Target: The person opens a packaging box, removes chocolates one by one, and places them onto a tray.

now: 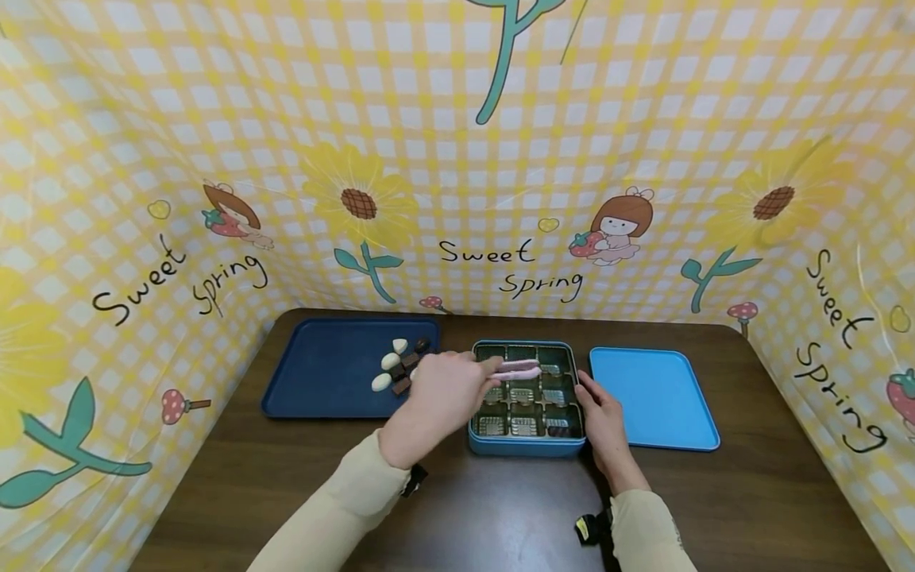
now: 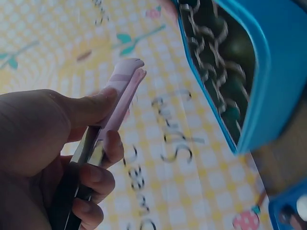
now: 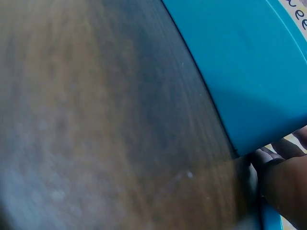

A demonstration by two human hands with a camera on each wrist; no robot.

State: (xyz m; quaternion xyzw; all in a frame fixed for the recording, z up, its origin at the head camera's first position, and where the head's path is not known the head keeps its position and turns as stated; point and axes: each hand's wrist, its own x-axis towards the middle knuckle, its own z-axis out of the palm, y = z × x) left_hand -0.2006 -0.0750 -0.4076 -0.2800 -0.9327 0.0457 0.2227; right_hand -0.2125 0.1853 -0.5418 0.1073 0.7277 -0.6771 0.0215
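In the head view my left hand reaches over a blue box with a divided gold-and-dark insert. It grips a pair of tongs with pink tips and dark handles. The left wrist view shows the tongs' pink tips close together, nothing visible between them, above the box's level. A dark piece lies in the front right compartment. My right hand rests its fingers against the box's right side, and the right wrist view shows the fingers partly hidden by the box wall.
A dark blue tray on the left carries several white and brown chocolates near its right end. A light blue tray lies right of the box. Patterned cloth surrounds the brown table at the back and sides.
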